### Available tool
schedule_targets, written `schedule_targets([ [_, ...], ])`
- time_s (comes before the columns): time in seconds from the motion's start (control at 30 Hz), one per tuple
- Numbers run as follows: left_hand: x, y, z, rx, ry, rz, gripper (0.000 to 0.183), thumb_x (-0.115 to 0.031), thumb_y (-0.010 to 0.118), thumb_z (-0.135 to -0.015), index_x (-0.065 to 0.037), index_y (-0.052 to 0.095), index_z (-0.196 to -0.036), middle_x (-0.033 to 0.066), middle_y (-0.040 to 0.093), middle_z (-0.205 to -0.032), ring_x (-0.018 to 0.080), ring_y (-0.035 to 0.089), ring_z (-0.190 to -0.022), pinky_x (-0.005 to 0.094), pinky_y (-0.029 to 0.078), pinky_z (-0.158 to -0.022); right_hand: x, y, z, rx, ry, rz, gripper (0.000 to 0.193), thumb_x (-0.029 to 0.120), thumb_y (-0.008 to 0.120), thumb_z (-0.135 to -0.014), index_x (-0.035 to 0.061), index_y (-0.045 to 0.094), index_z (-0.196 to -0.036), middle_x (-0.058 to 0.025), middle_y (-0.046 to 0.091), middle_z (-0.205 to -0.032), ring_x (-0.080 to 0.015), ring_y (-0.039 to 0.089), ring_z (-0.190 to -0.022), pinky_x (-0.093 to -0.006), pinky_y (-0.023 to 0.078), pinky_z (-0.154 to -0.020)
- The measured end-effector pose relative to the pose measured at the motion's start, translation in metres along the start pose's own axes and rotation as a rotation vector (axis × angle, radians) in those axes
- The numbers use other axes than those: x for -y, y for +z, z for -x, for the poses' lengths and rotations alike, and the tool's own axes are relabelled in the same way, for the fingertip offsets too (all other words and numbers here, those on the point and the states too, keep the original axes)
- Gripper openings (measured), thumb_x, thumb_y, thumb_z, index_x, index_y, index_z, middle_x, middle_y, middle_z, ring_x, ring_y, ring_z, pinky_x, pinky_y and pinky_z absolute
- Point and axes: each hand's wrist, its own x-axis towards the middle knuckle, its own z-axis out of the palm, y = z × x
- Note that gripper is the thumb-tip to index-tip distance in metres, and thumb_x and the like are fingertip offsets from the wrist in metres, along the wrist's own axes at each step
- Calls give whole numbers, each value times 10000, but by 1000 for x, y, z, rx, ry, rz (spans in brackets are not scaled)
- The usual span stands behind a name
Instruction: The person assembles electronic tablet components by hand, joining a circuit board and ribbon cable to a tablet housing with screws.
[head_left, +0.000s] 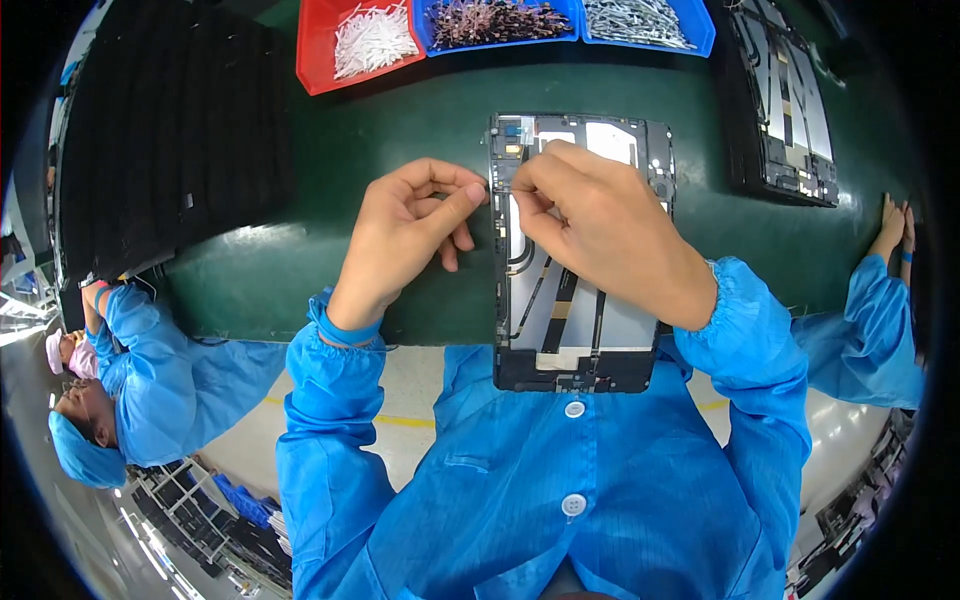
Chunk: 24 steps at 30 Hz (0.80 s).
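Note:
An opened tablet [628,330], its inner parts, flat black cables and silvery plates exposed, lies in front of me with its near end over the table's front edge. Thumb and forefinger of my left hand [405,225] come together in a pinch at the tablet's upper left edge; the other fingers curl loosely. Above the upper left part of the device, my right hand [600,215] pinches with thumb and forefinger. Whatever either pinch holds is too small or too hidden to name. My right hand covers part of the tablet's middle.
At the back stand a red bin [312,60] of white sticks and blue bins [700,30] with small dark and silvery parts. Black trays [180,130] are stacked at left, more opened tablets [800,110] at right. People in blue work on both sides along the green table [390,120].

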Motion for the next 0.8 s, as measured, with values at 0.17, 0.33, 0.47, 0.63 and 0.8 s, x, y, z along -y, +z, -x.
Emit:
schedule_targets([
  [0.17, -7, 0, -2, 23, -28, 5, 181, -97, 694, -937, 44, 640, -1037, 64, 663, -853, 72, 615, -601, 193, 467, -449, -1, 1, 0, 1, 8, -7, 117, 6, 689, -822, -12, 619, -914, -138, 603, -824, -297, 643, -689, -378, 519, -622],
  [0.33, -8, 0, -5, 32, -42, -30, 153, -78, 695, -931, 40, 638, -1009, 64, 663, -867, 69, 616, -599, 191, 463, -447, -3, 4, 1, -30, -28, 16, 116, 19, 691, -821, 0, 607, -900, -126, 590, -819, -309, 639, -695, -391, 518, -614],
  [0.47, -10, 1, -5, 25, -47, -47, 142, -75, 692, -931, 37, 636, -998, 59, 661, -856, 67, 617, -600, 190, 461, -449, -4, 6, 1, -46, -29, 22, 121, 20, 692, -818, 9, 601, -897, -122, 584, -818, -308, 636, -691, -394, 516, -606],
  [0.63, -11, 2, -5, 21, -61, -78, 143, -84, 690, -935, 34, 637, -995, 47, 657, -769, 64, 612, -589, 192, 457, -452, -5, 6, 2, -51, -32, 25, 120, 24, 693, -819, 11, 598, -893, -119, 585, -821, -305, 636, -687, -392, 517, -604],
  [0.8, -8, 5, -3, -15, -22, -146, 146, -116, 690, -946, 14, 637, -986, 27, 643, -666, 62, 603, -580, 191, 439, -452, -6, 7, 3, -70, -46, 46, 120, 26, 694, -823, 12, 599, -895, -117, 586, -821, -305, 638, -688, -393, 517, -602],
])
